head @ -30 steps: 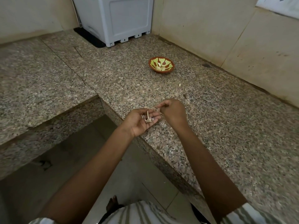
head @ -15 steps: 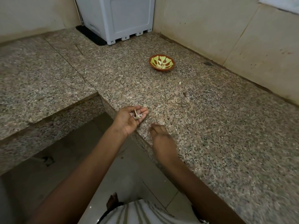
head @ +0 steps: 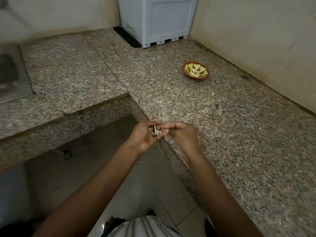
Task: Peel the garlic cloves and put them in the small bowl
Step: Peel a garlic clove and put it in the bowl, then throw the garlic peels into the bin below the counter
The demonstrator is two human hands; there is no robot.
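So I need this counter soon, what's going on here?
A person is peeling garlic over the counter edge. The left hand cups the garlic with its loose skins, and the right hand pinches at it. The bowl sits farther back on the counter, untouched, with some pale cloves in it. One small pale scrap lies between bowl and hands.

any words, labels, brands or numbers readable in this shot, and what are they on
None: no readable text anywhere in this view.
Grey appliance: plain panels, no label or brand showing.
Small bowl: green and red pattern only, no letters.
Granite counter: speckle only, no marks.
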